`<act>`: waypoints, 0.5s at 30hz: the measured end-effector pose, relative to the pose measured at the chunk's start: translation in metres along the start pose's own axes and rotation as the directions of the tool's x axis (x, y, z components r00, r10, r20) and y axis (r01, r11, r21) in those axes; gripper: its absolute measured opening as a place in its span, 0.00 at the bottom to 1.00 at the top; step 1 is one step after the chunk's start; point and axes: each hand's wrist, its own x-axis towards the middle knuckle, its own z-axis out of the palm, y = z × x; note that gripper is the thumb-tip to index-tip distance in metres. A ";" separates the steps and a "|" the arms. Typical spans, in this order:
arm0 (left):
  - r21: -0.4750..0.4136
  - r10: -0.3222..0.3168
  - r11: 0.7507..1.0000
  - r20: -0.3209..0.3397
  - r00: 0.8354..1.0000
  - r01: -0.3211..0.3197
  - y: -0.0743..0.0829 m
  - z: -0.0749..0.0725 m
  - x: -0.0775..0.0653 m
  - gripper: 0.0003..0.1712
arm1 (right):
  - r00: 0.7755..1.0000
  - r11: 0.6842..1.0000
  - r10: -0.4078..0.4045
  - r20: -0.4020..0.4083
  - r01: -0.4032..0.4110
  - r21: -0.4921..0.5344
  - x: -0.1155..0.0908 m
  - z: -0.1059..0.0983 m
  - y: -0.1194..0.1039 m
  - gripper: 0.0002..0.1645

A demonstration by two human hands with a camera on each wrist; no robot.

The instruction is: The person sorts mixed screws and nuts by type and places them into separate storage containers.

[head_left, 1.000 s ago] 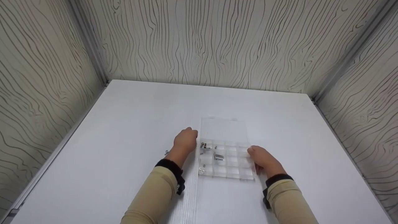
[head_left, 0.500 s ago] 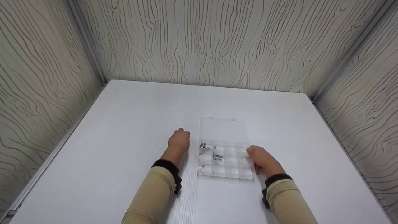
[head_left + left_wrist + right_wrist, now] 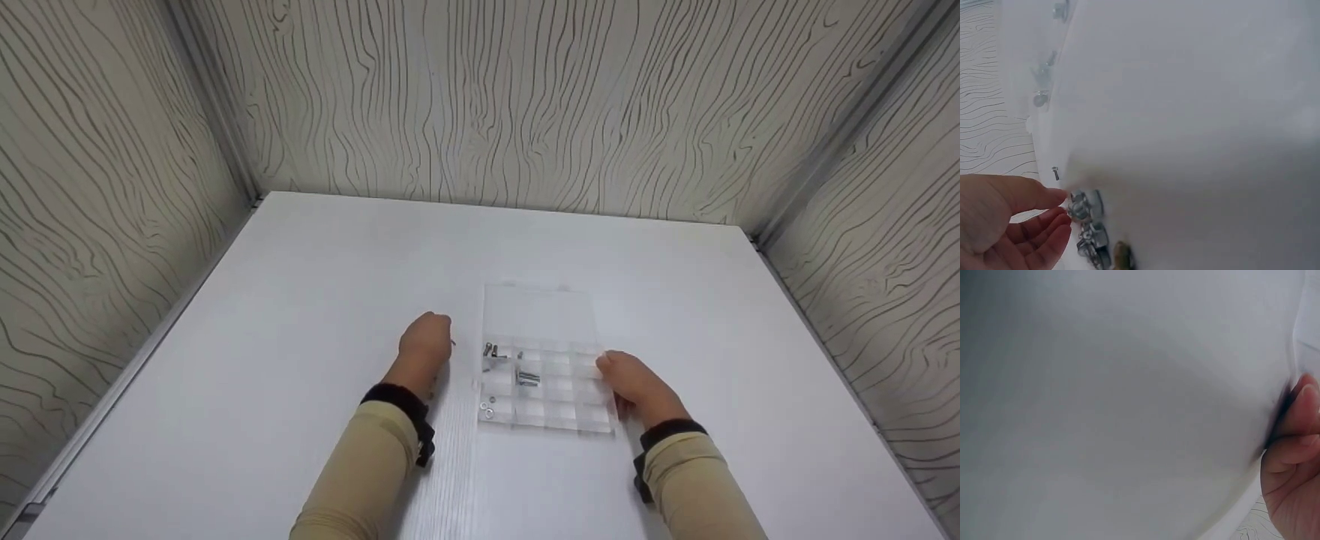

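A clear plastic compartment box [image 3: 561, 428] lies on the white table with its transparent lid [image 3: 538, 311] folded back. Screws [image 3: 528, 379] lie in its compartments, and small rings or nuts [image 3: 488, 413] sit in the front left one. My right hand [image 3: 637, 386] grips the box's right side, thumb on the rim. Left of the box, my left hand [image 3: 426, 345] is low over the table, thumb and fingers slightly parted. In the left wrist view its fingertips are right at a small heap of metal nuts and bolts [image 3: 1086, 211]; nothing shows held. A lone screw [image 3: 1055, 172] lies close by.
A brownish, blurred piece [image 3: 1122, 256] lies beside the metal heap. Wood-grain patterned panels [image 3: 480, 97] stand behind the table [image 3: 337, 247] and on both sides, with grey metal posts [image 3: 214, 105] at the corners.
My left hand has moved left and slightly down, away from the box's left edge. A small screw now shows beside its fingers. The right hand and the box have stayed put.
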 end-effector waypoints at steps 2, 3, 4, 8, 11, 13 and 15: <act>0.006 0.021 1.000 0.002 1.000 -0.021 0.001 0.001 -0.001 0.14 | 1.000 1.000 -0.004 0.000 0.004 -0.004 0.000 0.000 0.000 0.18; 0.007 0.030 1.000 0.004 1.000 -0.030 0.001 0.001 -0.001 0.13 | 1.000 1.000 -0.010 0.002 0.010 -0.010 0.000 0.000 0.000 0.18; 0.010 0.040 0.999 0.007 0.999 -0.040 0.002 0.001 -0.002 0.13 | 1.000 1.000 -0.010 0.002 0.010 -0.010 0.000 0.000 0.001 0.18; 0.015 0.063 0.998 0.019 0.998 -0.063 0.003 0.003 -0.002 0.16 | 1.000 1.000 -0.011 0.004 0.011 -0.009 0.000 0.000 0.000 0.16; 0.029 0.069 0.997 0.021 0.997 -0.069 0.005 0.004 -0.001 0.16 | 1.000 1.000 -0.005 0.006 0.005 -0.001 0.000 0.000 -0.001 0.16; 0.040 0.068 0.997 0.024 0.997 -0.069 0.005 0.004 0.000 0.16 | 1.000 1.000 -0.002 0.008 0.002 -0.003 0.000 0.000 -0.001 0.16; 0.054 0.064 0.996 0.025 0.998 -0.066 0.006 0.005 0.000 0.17 | 1.000 1.000 -0.004 0.007 0.004 -0.012 0.000 0.000 0.000 0.17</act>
